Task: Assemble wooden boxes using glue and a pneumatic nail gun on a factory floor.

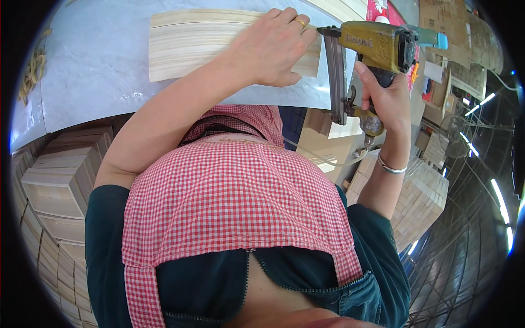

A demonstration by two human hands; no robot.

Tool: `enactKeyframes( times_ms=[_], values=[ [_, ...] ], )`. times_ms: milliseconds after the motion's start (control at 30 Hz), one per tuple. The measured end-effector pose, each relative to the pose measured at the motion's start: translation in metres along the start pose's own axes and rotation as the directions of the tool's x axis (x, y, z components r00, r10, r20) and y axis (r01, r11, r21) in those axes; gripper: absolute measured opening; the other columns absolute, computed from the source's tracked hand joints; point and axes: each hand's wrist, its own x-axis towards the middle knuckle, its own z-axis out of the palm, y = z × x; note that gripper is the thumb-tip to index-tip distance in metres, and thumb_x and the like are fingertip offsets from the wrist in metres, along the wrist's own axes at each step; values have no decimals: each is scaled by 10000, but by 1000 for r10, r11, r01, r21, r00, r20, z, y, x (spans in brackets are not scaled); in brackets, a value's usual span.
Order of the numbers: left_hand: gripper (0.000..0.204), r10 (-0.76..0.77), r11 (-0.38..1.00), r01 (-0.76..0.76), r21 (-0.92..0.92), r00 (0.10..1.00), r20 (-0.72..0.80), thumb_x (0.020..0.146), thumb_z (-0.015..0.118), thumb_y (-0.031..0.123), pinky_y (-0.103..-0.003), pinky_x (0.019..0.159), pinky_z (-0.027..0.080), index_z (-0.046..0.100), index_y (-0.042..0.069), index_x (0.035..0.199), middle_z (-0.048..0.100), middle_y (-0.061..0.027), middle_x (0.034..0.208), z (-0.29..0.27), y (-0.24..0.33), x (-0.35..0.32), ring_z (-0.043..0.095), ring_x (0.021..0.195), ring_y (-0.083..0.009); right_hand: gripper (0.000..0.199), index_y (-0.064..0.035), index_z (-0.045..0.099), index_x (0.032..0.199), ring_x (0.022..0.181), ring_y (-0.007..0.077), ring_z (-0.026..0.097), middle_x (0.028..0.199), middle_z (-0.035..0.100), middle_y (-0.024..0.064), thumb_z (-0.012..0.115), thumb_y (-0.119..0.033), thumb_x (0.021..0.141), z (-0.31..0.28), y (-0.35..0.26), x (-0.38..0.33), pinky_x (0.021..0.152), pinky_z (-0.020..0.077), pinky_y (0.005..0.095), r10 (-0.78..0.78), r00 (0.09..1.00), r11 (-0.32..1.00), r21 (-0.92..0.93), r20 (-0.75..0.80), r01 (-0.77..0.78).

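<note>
A pale wooden piece (pixel 191 49) with striped grain lies on the bluish-white worktable (pixel 93 71); a narrow edge strip runs along its far side. My left hand (pixel 276 49) grips its right end, fingers bent over the far edge and thumb toward the near side. In my right hand (pixel 388 98) is a yellow-and-black air nail gun (pixel 374 44), held by its grip. Its nose is close to the wood's far right corner, beside my left fingers; whether it touches cannot be made out. The gun's long magazine (pixel 334 76) points back toward me.
A thin air hose (pixel 342 164) runs from the gun's handle past my apron. Yellowish bands (pixel 33 71) lie at the table's left. Stacked wooden boxes (pixel 57 186) stand at lower left, and more stacked wood (pixel 421 202) at right. Cardboard boxes (pixel 445 24) are at far right.
</note>
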Motion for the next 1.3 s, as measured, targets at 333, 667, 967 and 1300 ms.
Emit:
enactKeyframes(
  times_ms=[333,667,967,1300],
  values=[
    [662,42,997,-37,63,995,-89,662,872,377,-446,1102,393,589,43,1158,555,-148,1366,-11,-2,-14,504,1253,-306,305,1,672,803,389,90,480,509,556,7,774,-262,920,1,-1,-2,393,383,220,11,1000,1000,-14,2,-11],
    [606,-212,975,197,104,965,155,647,885,343,-517,1136,347,558,22,1043,541,-228,1289,-116,-58,-95,481,1284,-404,264,9,675,848,400,85,471,526,552,-1,775,-225,918,-5,16,-37,391,382,227,-7,999,997,72,-48,11],
    [513,-132,987,139,-75,988,84,623,850,266,-413,1013,422,546,62,981,583,-155,1095,-62,-45,-57,547,1077,-331,239,16,684,871,397,81,466,527,555,2,788,-195,909,10,18,-65,379,369,227,-20,999,989,145,-42,26],
    [472,-193,961,213,-177,974,122,630,834,271,-411,957,444,539,67,937,585,-151,1040,-60,-35,-47,551,1020,-319,228,15,679,875,388,80,465,525,561,8,787,-182,914,21,18,-74,378,361,220,34,997,991,128,66,-42]
  ],
)
